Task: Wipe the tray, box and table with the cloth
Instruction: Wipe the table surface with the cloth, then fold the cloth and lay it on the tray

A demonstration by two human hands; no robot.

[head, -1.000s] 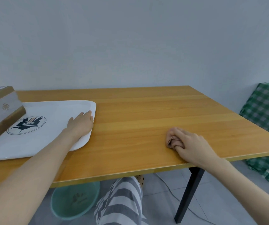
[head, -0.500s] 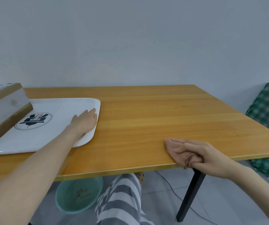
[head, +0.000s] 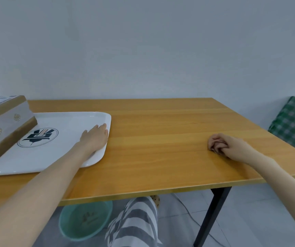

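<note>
Right now the right hand [head: 235, 148] has its fingers curled tight round a bunched pinkish cloth [head: 214, 144], holding it against the wooden table [head: 161, 139] toward its right side, while the left hand [head: 96, 138] lies flat, fingers straight, on the right end of the white tray [head: 63, 122]. Most of the cloth is buried in the fist, and the brown-and-white box [head: 4, 125] on the tray's left part is cut off by the left edge, its small round emblems too faint to read.
</note>
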